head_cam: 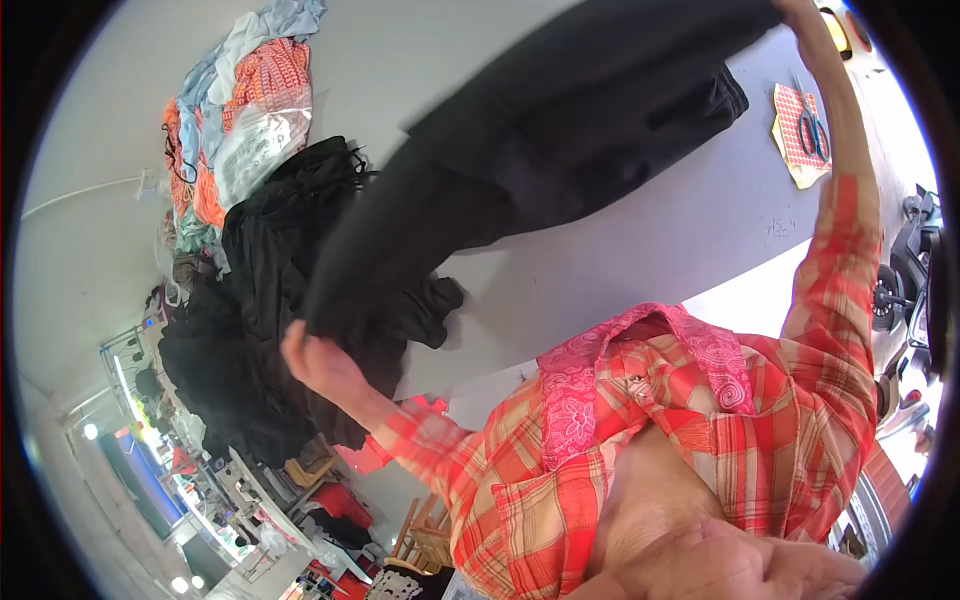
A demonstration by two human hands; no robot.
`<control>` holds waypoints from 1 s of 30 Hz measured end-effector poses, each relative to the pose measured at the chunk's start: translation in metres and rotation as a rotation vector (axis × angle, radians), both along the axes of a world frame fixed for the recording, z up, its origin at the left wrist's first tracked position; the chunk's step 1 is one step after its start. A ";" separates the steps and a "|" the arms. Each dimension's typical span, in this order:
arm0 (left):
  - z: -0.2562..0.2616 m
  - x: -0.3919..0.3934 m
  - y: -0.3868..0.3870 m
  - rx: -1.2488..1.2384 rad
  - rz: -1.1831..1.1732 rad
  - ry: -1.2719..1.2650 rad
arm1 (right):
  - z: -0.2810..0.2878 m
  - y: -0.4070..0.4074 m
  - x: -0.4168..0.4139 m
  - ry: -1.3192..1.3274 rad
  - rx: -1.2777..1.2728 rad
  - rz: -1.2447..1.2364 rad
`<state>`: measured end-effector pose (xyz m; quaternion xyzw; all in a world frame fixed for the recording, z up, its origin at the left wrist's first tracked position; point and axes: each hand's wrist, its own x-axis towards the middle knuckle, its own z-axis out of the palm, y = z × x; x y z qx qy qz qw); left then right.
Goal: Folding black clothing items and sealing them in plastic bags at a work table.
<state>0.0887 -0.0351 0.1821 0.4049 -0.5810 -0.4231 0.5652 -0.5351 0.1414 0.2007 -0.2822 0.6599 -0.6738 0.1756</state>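
A long black cloth garment [525,127], which looks like trousers, stretches across the table between my two hands. At its lower left end my left hand [326,364] grips the edge, blurred by motion. My right hand [799,11] is at the top right rim of the picture, holding the other end, its fingers partly cut off. A gathered edge [735,101] of black cloth shows beneath the raised end. Behind my left hand lies a heap of black garments [255,300].
The garment spans a grey table [585,262]. Blue-handled scissors [812,135] rest on a sheet of red round stickers [791,109] at its right. Orange and light blue clothes [262,75] with a clear plastic bag [262,142] are piled far left. A wooden stool [424,532] stands below.
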 end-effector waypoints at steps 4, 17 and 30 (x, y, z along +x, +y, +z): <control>-0.047 0.018 0.069 0.399 -0.217 -0.381 | -0.062 0.117 0.029 0.190 0.323 0.186; -0.120 -0.099 -0.038 -0.052 -0.013 -0.939 | -0.162 -0.019 0.076 0.972 0.869 -0.042; -0.139 -0.073 -0.080 -0.034 -0.067 -1.185 | -0.134 -0.091 0.094 0.353 0.430 0.191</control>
